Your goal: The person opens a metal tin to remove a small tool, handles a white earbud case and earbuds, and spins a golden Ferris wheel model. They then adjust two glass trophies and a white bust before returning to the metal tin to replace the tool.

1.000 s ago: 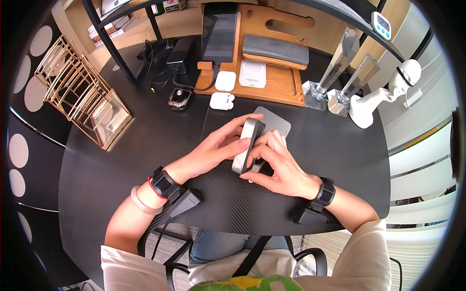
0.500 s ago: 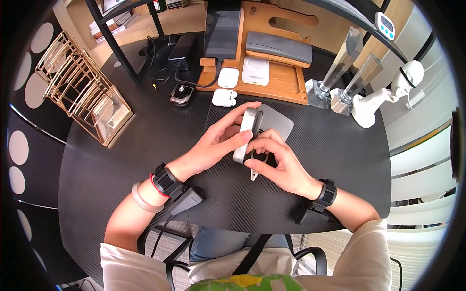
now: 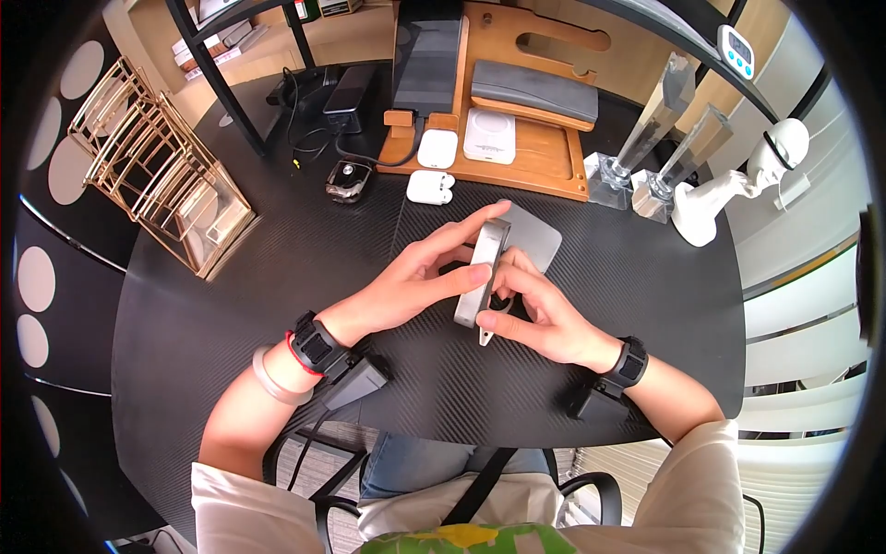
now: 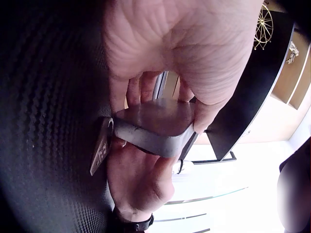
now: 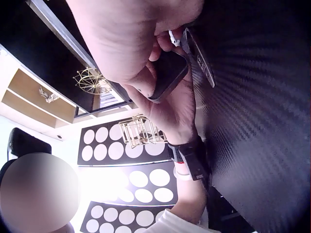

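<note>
A grey metal block with rounded corners (image 3: 474, 295) stands tilted on edge between my hands, above the black tabletop. My left hand (image 3: 420, 282) grips it, thumb on the near face and fingers stretched over the far end. My right hand (image 3: 544, 319) holds its lower end, thumb at the edge and other fingers curled behind. A narrow pale tab with a hole (image 3: 485, 339) sticks out beneath my right thumb. In the left wrist view a flat strip with small markings (image 4: 101, 148) shows beside the block (image 4: 160, 119). A flat grey rounded square (image 3: 537, 240) lies behind my hands.
White earbuds in a case (image 3: 429, 187) and a brown wooden organiser (image 3: 544, 166) stand at the back. To the left are a gold wire rack (image 3: 166, 175) and a small dark box (image 3: 349, 181). Crystal trophies (image 3: 653, 185) and a white figurine (image 3: 706, 208) stand right.
The block has shifted slightly right and stands a little more upright. The pale tab has come into view beneath my right thumb. My right fingers have moved a little behind the block.
</note>
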A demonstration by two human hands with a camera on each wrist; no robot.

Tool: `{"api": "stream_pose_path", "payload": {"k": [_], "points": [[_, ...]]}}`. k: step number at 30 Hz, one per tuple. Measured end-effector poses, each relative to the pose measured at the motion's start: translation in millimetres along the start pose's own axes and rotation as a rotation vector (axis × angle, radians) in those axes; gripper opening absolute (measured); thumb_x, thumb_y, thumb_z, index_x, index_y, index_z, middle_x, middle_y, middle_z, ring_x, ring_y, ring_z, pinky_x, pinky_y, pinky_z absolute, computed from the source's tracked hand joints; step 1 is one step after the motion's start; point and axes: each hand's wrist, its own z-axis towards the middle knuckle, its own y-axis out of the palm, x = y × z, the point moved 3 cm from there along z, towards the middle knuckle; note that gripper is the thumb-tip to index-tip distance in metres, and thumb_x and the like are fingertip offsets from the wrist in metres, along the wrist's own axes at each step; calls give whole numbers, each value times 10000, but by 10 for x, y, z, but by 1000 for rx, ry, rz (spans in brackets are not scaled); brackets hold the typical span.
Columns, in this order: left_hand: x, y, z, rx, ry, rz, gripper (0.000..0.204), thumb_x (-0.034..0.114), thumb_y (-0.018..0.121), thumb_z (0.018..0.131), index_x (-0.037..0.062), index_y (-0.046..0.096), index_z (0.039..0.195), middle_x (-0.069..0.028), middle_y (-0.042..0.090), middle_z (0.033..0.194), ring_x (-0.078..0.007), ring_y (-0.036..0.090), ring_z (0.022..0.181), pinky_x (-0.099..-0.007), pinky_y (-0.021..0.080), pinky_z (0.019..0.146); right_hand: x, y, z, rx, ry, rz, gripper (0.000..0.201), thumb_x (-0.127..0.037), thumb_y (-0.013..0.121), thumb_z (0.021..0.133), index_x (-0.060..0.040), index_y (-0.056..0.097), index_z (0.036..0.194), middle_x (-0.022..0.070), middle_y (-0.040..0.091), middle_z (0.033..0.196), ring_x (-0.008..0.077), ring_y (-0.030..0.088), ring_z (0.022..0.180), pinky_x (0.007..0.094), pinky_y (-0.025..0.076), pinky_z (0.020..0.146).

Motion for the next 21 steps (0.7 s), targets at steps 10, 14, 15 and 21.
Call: {"api": "stream_pose_path", "payload": {"k": [10, 14, 15, 21], "points": [[45, -12, -4, 135, -17, -123, 658, 383, 434, 1010, 45, 235, 1538, -82, 506, 1366, -171, 535, 1194, -357, 436, 1020, -122, -126, 0, 35, 39, 273, 124, -71, 618, 862, -34, 523, 935, 21, 387, 925, 124, 385, 838, 254, 332, 760], [-51, -173, -30, 240, -54, -292, 587, 422, 349, 1025, 105, 298, 1516, -104, 556, 1288, -182, 600, 1083, -376, 528, 909, -95, -203, -5, 92, -11, 379, 125, -66, 586, 828, -23, 497, 904, 24, 374, 915, 133, 373, 826, 257, 321, 760], [-65, -197, -35, 313, -46, -279, 599, 461, 309, 1024, 57, 375, 1461, -130, 582, 1262, -206, 619, 1053, -391, 528, 910, -114, -220, -9, 127, 39, 352, 165, -60, 624, 768, -33, 498, 871, 37, 383, 895, 159, 382, 821, 274, 332, 771], [-73, -286, -45, 485, 45, -341, 621, 482, 273, 1023, -11, 504, 1323, -160, 624, 1204, -231, 643, 1010, -403, 529, 906, -160, -173, 25, 188, -105, -516, 223, -70, 703, 680, -69, 522, 812, 70, 447, 880, 243, 447, 877, 340, 344, 782]]}}
